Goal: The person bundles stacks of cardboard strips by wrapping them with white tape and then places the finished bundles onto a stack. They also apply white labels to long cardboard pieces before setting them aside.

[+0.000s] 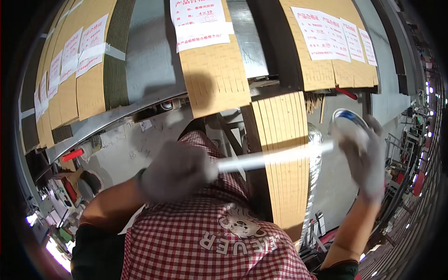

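Note:
Both hands wear grey knit gloves. My right hand (366,156) grips a roll of clear tape (349,122) with a blue core at the right. A pulled-out strip of tape (275,156) stretches leftward from the roll to my left hand (176,171), which is closed on the strip's free end in front of a red-and-white checked apron (210,233). The strip crosses in front of a bundle of flat brown cardboard sheets (282,154) standing on edge. Motion blurs both hands.
More stacks of flat cardboard with white paper labels (322,32) lie above on a grey metal table (149,60), one stack at the far left (79,79). A red-handled tool (72,155) sits at the left. Machinery and lights fill the right rim.

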The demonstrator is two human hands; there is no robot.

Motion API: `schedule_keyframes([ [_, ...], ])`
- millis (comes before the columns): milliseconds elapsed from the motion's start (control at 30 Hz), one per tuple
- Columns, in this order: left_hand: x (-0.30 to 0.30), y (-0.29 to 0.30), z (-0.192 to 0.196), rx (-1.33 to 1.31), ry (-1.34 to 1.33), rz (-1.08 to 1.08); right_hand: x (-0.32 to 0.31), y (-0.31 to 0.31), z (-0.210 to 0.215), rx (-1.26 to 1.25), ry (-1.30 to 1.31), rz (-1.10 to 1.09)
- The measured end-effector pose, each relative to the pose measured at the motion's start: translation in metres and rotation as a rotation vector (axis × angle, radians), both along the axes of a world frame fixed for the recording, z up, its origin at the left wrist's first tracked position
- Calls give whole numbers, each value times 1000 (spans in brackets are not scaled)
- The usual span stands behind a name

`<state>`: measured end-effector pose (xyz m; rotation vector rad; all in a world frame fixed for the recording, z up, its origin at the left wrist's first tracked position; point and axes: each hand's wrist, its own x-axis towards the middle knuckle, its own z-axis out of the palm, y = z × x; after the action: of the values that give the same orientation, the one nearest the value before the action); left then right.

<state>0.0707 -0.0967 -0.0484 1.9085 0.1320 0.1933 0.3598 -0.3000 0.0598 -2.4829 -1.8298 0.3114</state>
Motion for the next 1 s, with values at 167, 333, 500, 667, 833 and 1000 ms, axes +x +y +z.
schedule_keyframes([
  [167,66,-8,-129,473,151,-298,1,25,-148,103,1039,-236],
  [333,70,-26,-168,106,212,-196,6,16,-153,24,1441,-562],
  [500,80,-45,-174,-1064,97,-5,15,-15,-192,129,1201,-357],
  [667,84,-54,-213,-638,-82,-47,-58,37,-78,601,1353,-820],
  [833,68,-22,-148,-414,254,-42,-117,33,-72,98,-14,-61],
  [1000,27,32,-23,-94,-463,-390,-121,32,-81,383,170,-157],
])
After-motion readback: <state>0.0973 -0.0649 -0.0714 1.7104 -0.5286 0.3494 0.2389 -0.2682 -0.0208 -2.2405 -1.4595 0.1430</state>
